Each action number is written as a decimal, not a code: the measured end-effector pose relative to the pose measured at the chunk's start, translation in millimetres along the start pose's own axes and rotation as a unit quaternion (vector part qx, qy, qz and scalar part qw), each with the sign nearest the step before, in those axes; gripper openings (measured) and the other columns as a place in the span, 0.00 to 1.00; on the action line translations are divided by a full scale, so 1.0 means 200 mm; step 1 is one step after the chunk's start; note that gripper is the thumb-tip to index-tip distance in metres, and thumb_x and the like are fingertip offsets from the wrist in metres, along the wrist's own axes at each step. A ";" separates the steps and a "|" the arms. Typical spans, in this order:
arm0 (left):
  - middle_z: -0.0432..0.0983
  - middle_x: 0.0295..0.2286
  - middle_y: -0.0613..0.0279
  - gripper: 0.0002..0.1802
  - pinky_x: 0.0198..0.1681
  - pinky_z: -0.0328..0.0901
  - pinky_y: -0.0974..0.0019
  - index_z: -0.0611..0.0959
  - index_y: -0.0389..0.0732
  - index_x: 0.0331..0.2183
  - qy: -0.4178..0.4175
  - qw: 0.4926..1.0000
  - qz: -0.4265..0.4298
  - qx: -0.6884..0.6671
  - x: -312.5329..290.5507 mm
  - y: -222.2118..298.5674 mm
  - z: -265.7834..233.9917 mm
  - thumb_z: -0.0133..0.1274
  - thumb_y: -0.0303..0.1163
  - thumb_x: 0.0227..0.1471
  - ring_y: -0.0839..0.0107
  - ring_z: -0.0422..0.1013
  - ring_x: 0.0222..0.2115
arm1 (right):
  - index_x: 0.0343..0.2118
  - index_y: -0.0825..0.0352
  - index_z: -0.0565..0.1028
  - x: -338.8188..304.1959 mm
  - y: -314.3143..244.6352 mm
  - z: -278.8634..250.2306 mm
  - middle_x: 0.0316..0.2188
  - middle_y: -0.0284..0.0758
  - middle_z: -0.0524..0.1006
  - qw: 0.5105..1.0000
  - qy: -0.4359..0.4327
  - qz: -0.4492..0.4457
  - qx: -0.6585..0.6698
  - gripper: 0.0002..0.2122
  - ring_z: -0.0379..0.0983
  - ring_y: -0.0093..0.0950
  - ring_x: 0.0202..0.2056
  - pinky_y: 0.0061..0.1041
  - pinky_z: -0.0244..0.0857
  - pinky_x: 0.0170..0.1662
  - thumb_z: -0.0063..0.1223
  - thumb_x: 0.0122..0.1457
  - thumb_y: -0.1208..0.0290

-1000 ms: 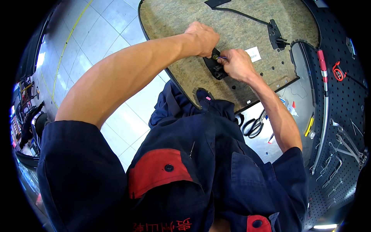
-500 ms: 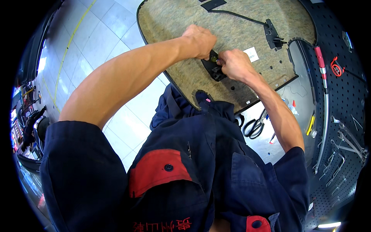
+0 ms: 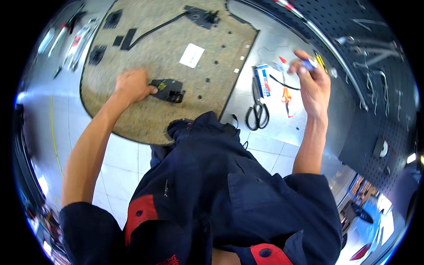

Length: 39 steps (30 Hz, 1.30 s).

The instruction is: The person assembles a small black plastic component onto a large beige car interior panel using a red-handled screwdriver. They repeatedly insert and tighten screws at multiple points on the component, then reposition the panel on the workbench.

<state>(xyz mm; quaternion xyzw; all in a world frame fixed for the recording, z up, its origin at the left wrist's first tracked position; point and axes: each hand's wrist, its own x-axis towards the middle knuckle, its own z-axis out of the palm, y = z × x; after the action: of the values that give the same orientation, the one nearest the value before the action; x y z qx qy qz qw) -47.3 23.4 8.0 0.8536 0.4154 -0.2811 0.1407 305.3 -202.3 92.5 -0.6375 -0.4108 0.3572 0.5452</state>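
A brownish felt-backed panel [image 3: 145,112] with a dark rim lies in front of me. Fixed to it is a black plastic bracket [image 3: 173,93] with a yellowish-green spot. My left hand [image 3: 131,85] is closed at the bracket's left end, thumb against its edge; the other fingers curl out of sight. Over the bench at the right, my right hand [image 3: 316,86] is raised, pinching a small purple-and-white piece [image 3: 309,65], blurred by motion. Below it on the metal bench [image 3: 276,126] lie black-handled scissors [image 3: 257,115] and a blue-and-white carton [image 3: 263,81].
A second black bracket [image 3: 202,17] with a dark strip [image 3: 154,32] sits on the panel's far side, and a white label [image 3: 191,55] near its middle. An orange-and-white slim tool [image 3: 286,96] lies on the bench. Wrenches [image 3: 375,51] hang on a black pegboard at right.
My right hand has left the bracket and swung right over the bench with the small purple-and-white piece. My left hand stays at the bracket. The view has turned right.
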 end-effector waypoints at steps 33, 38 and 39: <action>0.80 0.24 0.44 0.24 0.36 0.69 0.52 0.86 0.35 0.21 0.027 1.000 -0.008 0.007 -0.03 0.06 0.00 0.67 0.50 0.46 0.48 0.78 0.30 | 0.42 0.70 0.82 -0.80 0.93 -0.33 0.31 0.37 0.82 0.819 0.401 0.139 -0.387 0.13 0.75 0.27 0.29 0.27 0.71 0.37 0.66 0.54 0.73; 0.80 0.24 0.44 0.24 0.37 0.69 0.52 0.86 0.35 0.22 0.029 0.999 -0.015 -0.002 -0.02 0.03 0.02 0.67 0.50 0.46 0.48 0.78 0.31 | 0.40 0.69 0.83 -0.71 0.86 -0.30 0.30 0.38 0.82 0.860 0.362 0.184 -0.308 0.11 0.75 0.26 0.28 0.26 0.70 0.35 0.65 0.55 0.72; 0.81 0.25 0.44 0.24 0.38 0.70 0.52 0.86 0.35 0.22 0.020 1.000 -0.023 -0.002 -0.02 0.04 0.01 0.67 0.50 0.46 0.48 0.79 0.32 | 0.40 0.70 0.83 -0.68 0.82 -0.25 0.30 0.38 0.82 0.865 0.341 0.190 -0.315 0.11 0.75 0.26 0.28 0.26 0.70 0.34 0.65 0.55 0.72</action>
<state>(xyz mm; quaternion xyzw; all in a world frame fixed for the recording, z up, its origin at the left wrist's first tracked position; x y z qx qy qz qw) -44.2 15.6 9.2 0.8489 0.4384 -0.2663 0.1277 317.5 -358.1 -60.2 -0.9231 -0.1605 0.0655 0.3432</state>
